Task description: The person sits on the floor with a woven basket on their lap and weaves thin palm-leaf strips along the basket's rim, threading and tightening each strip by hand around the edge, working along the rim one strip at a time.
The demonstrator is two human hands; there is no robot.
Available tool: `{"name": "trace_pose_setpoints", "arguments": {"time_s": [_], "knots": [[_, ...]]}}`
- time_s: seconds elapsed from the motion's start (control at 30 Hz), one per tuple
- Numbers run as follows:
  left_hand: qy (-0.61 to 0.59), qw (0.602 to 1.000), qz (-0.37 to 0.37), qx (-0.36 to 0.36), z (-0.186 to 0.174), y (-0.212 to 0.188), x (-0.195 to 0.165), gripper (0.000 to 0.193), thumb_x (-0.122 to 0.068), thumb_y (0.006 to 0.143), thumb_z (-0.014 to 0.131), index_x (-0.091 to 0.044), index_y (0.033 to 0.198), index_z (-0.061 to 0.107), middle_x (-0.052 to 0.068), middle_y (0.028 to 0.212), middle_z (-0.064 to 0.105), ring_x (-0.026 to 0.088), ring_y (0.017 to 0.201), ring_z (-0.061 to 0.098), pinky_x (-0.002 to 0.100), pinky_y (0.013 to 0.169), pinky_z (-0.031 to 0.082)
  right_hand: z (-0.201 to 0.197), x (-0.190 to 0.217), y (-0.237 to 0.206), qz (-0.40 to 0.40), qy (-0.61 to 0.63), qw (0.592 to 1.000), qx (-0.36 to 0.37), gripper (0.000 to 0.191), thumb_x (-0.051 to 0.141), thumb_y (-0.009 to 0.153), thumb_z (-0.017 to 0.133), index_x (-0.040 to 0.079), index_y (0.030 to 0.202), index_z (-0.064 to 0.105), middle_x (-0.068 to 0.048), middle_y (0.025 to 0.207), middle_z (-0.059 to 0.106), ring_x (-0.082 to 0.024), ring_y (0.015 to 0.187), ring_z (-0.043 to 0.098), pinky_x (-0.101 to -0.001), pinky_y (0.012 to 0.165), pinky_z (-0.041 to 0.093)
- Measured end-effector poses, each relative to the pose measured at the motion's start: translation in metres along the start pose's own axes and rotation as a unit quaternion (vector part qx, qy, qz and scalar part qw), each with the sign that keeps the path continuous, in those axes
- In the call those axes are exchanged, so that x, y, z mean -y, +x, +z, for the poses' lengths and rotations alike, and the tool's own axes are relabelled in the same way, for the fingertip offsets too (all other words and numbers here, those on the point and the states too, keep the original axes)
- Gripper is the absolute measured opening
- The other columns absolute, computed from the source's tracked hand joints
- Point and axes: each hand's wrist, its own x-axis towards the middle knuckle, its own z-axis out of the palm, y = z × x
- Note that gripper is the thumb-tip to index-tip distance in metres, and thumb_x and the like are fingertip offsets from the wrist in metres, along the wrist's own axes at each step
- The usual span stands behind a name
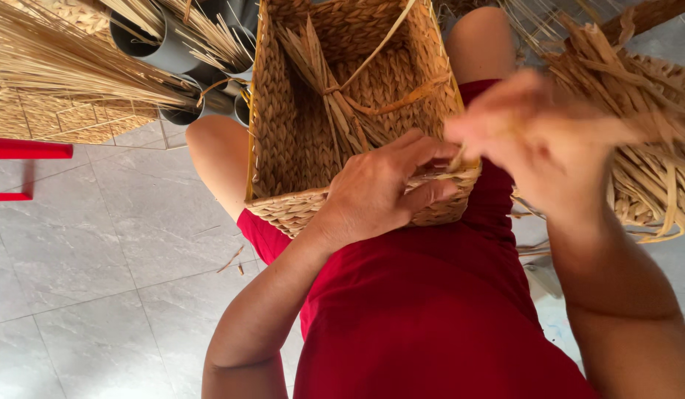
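Clearly the basket point(335, 111) rested on the person's lap, its open mouth facing up toward the camera and its near rim lying against the red garment point(431, 295). The left hand point(383, 188) was clamped over that near rim, thumb and fingers wrapped around the woven edge. The right hand point(534, 140) was blurred; it seemed to pinch a pale strand point(438, 175) just beside the left fingertips, though its exact grip could not be told. Inside the basket lay a tied bundle point(331, 89) of flat dry fibre.

The basket looked light and fairly stiff, its walls holding a square shape, yet the weave would likely give a little under pressure. Its surface appeared rough and dry, so it was unlikely to slip. The loose strand looked thin, springy and liable to split or snap if bent sharply. The rim seemed the soundest place to take hold, since the plait there was thickest.

More loose fibre point(653, 155) was heaped at the right, and grey tubes point(172, 52) stuffed with straw stood at the upper left over the tiled floor point(99, 281).
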Motion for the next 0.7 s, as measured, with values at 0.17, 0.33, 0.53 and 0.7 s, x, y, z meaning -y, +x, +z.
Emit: {"name": "trace_pose_setpoints", "arguments": {"time_s": [0.17,0.33,0.53,0.7], "knots": [[0.017,0.995,-0.101,0.005,0.004,0.010,-0.006,0.021,-0.034,0.098,0.065,-0.014,0.101,0.073,0.003,0.096,0.072,0.023,0.084,0.074,0.040,0.072,0.056,0.006,-0.018,0.047,0.108,-0.035,0.993,0.043,0.023,-0.002,0.104,0.065,0.007,0.125,0.067,-0.007,0.093,0.073,-0.012,0.075,0.069,-0.0243,0.064,0.054],[0.025,0.990,-0.138,0.014,0.007,0.016,-0.006,0.019,-0.030,0.096,0.064,-0.013,0.095,0.072,0.003,0.094,0.072,0.022,0.085,0.073,0.040,0.077,0.056,-0.007,-0.031,0.062,-0.098,-0.200,0.968,0.118,0.027,-0.008,0.105,0.065,0.005,0.128,0.070,-0.011,0.114,0.071,-0.019,0.097,0.070,-0.0264,0.083,0.057],[-0.004,0.994,-0.112,-0.003,0.010,0.016,-0.006,0.015,-0.027,0.093,0.065,-0.016,0.100,0.073,0.002,0.096,0.072,0.021,0.086,0.074,0.038,0.078,0.056,-0.026,-0.021,0.046,-0.046,-0.256,0.962,0.086,0.018,-0.012,0.095,0.067,-0.001,0.107,0.075,-0.016,0.100,0.068,-0.025,0.083,0.066,-0.0333,0.070,0.053],[0.112,0.992,-0.040,-0.030,0.017,0.017,-0.005,0.021,-0.030,0.087,0.076,-0.012,0.094,0.069,0.002,0.088,0.070,0.022,0.088,0.071,0.050,0.107,0.044,-0.031,-0.017,0.038,0.156,-0.072,0.981,0.088,0.022,-0.010,0.104,0.059,0.003,0.114,0.074,-0.006,0.091,0.070,-0.010,0.076,0.067,-0.0230,0.065,0.054]]}}
